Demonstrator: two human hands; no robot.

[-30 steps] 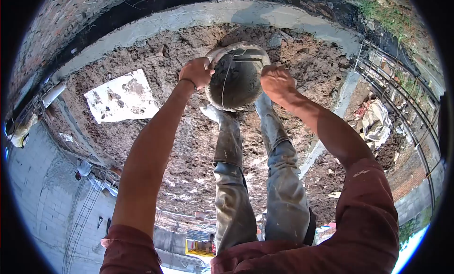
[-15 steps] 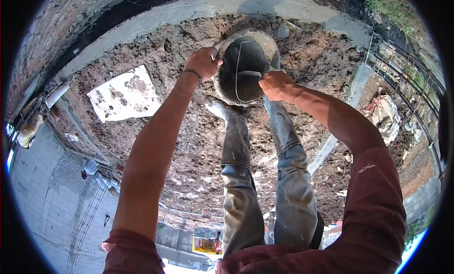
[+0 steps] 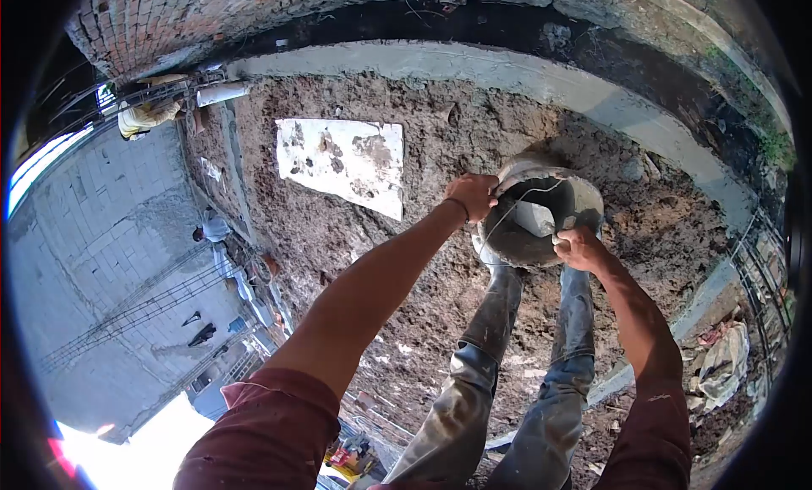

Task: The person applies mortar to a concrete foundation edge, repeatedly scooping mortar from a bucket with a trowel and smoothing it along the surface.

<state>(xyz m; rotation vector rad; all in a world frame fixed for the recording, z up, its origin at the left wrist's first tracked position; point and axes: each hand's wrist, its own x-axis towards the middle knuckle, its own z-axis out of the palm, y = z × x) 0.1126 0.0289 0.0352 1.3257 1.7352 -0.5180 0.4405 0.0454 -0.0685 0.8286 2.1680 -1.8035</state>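
Note:
A mortar-stained bucket (image 3: 591, 204) with a thin wire handle stands on rough soil just beyond my boots, its mouth tipped up toward me. My left hand (image 3: 474, 196) is closed on the left side of its rim. In my right hand (image 3: 582, 248), at the near right of the rim, is the grip of a trowel. The pale, flat trowel blade (image 3: 533, 218) lies inside the mouth, against the dark interior. My fingers hide most of the trowel's handle.
A white, mud-spotted board (image 3: 342, 164) lies on the soil at left. A concrete strip (image 3: 474, 63) curves along the far side. Steel rebar (image 3: 757, 274) and a crumpled sack (image 3: 723, 367) are at right. Another person (image 3: 216, 228) is by the block wall at far left.
My view has swung left, so the bucket and both hands appear farther right and lower. The trowel blade has turned and shows its broad face. Both hands keep their hold.

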